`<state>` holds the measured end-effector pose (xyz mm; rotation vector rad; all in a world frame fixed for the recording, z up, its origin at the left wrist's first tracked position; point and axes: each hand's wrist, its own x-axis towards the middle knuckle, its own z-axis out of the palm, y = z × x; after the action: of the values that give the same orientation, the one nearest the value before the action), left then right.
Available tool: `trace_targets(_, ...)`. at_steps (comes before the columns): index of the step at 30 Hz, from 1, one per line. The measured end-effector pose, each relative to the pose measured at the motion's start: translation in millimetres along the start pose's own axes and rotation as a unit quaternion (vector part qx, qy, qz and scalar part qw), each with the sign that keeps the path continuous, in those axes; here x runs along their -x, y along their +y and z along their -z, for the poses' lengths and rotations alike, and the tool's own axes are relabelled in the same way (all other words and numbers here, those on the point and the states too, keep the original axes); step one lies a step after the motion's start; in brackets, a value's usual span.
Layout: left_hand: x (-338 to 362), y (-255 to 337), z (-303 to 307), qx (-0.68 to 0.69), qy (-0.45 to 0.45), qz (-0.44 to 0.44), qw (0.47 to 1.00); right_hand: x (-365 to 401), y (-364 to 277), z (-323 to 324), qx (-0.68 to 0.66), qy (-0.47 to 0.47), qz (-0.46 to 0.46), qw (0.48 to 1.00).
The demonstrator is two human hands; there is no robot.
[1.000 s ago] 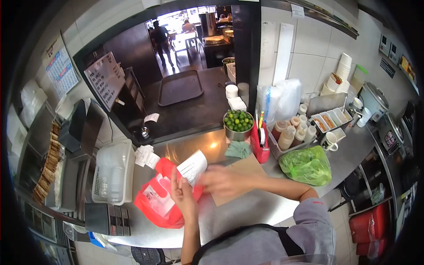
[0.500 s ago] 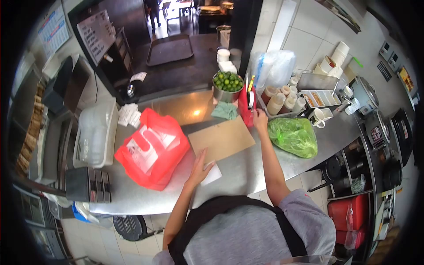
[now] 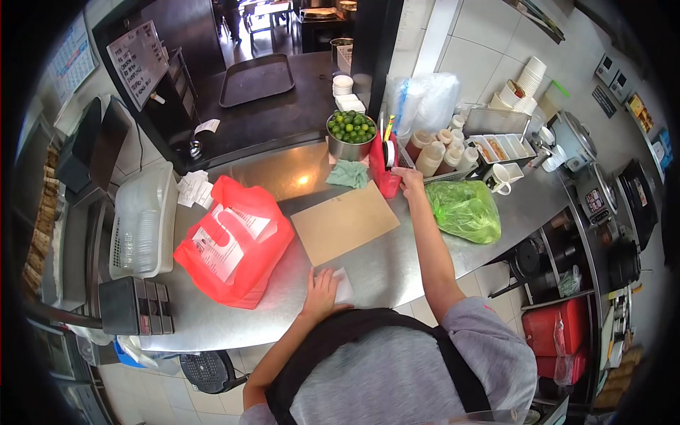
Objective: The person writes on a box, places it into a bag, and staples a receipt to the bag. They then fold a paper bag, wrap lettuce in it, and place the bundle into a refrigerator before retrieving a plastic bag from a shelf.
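Observation:
My left hand (image 3: 322, 292) lies with fingers stretched out at the counter's front edge, over a small white paper (image 3: 343, 285). Just beyond it is a flat brown cardboard piece (image 3: 346, 225). My right hand (image 3: 409, 182) is at the right side of a red holder (image 3: 387, 184) with pens and a white roll in it. Its fingers are closed together; what they pinch, if anything, is hidden. A knotted green plastic bag (image 3: 467, 212) sits right of that wrist. Left of the cardboard stands a red plastic bag (image 3: 237, 244) with printed receipts on it.
A metal pot of green limes (image 3: 351, 129) stands behind a folded green cloth (image 3: 348, 174). Sauce bottles (image 3: 430, 159) and a condiment tray (image 3: 501, 150) line the back right. A white basket (image 3: 170, 227) of plastic containers and a black drawer box (image 3: 134, 307) are at the left.
My left hand has drawn back from the cardboard toward my body and the white paper. My right hand stays beside the red holder. The camera view has shifted slightly.

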<state>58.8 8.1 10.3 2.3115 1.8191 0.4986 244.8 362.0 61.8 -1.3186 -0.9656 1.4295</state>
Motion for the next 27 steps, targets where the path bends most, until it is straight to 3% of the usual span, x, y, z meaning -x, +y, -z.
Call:
trace_targets(4,-9,7,2,-0.034,0.030,-0.010,0.999,10,6,1,-0.118,-0.017,-0.052,0.992)
trace_targets(7,-23,12,4,-0.078,0.030,-0.014,0.996,12,24,8,-0.085,-0.014,-0.019,0.996)
trace_targets(10,-33,12,-4,-0.120,0.040,-0.033,0.991,-2,46,6,0.026,0.030,0.140,0.989)
trace_targets(12,-39,8,-14,-0.125,0.016,-0.027,0.992,7,34,7,0.212,0.072,0.237,0.945)
trace_targets(13,-42,9,-4,-0.040,0.025,0.021,0.999,16,28,5,0.302,0.092,0.279,0.907)
trace_targets(15,-49,6,15,0.131,0.041,0.120,0.983,-2,45,19,0.345,0.142,0.358,0.856)
trace_targets(16,-50,-2,13,0.284,0.054,0.178,0.941,4,45,20,0.365,0.166,0.395,0.827)
trace_targets(17,-52,-13,6,0.428,0.068,0.231,0.871,13,46,26,0.369,0.157,0.294,0.868)
trace_targets(18,-56,-22,4,0.560,0.084,0.278,0.776,24,48,28,0.286,0.110,0.259,0.916)
trace_targets(21,-56,-14,55,0.763,0.070,0.290,0.573,65,42,23,0.067,-0.034,0.113,0.991)
trace_targets(23,-55,-16,62,0.772,0.048,0.281,0.567,124,9,-6,-0.027,-0.110,-0.029,0.993)
trace_targets(27,-56,-18,72,0.778,0.012,0.269,0.567,174,-8,-31,-0.054,-0.236,-0.090,0.966)
